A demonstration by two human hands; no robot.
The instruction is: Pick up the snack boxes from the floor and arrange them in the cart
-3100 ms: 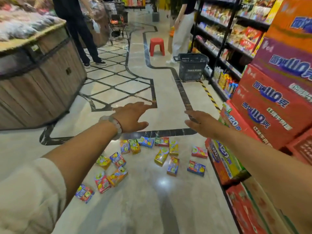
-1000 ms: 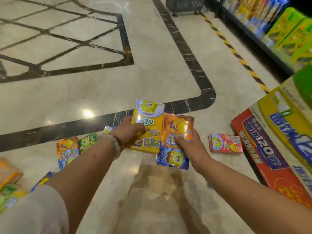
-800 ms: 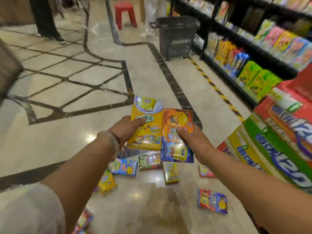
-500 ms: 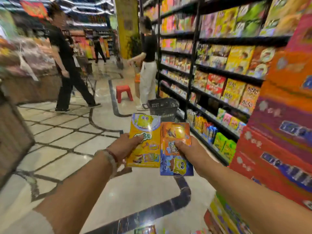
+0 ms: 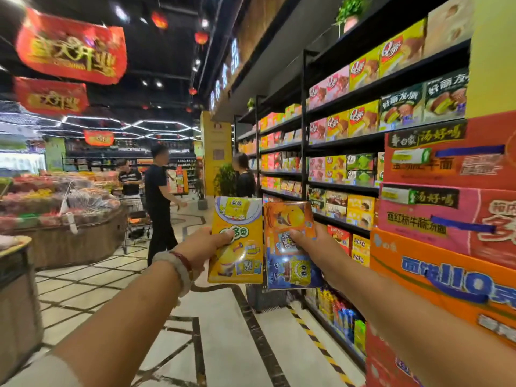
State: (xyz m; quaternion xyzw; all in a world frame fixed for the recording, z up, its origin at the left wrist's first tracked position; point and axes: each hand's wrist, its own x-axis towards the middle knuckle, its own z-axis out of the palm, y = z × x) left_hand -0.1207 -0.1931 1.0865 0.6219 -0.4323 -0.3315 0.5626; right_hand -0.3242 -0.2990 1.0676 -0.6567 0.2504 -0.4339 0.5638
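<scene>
Risk first, working from your left: your left hand [image 5: 202, 248] pinches the yellow snack box [image 5: 236, 241] by its left edge only, thumb across the front and fingers behind. That is a thin purchase on a glossy face, so a quick turn toward the cart could let it swing or slide out. Just to its right, your right hand [image 5: 310, 248] is closed on two boxes at once, the orange snack box [image 5: 289, 219] lying over the blue snack box [image 5: 296, 270]. The blue one hangs low and looks the likelier to slip free, since your thumb presses mainly on the orange face. The two handfuls sit edge to edge, touching or nearly so; I cannot tell which.

No cart for these boxes can be picked out for certain; a trolley [image 5: 136, 219] stands well off at the left beside a person in black [image 5: 159, 208]. Turning without looking risks clipping the stacked cartons [image 5: 446, 219] close on your right.

All three boxes are flat, shiny, cartoon-printed, held upright at chest height, clear of the floor.
</scene>
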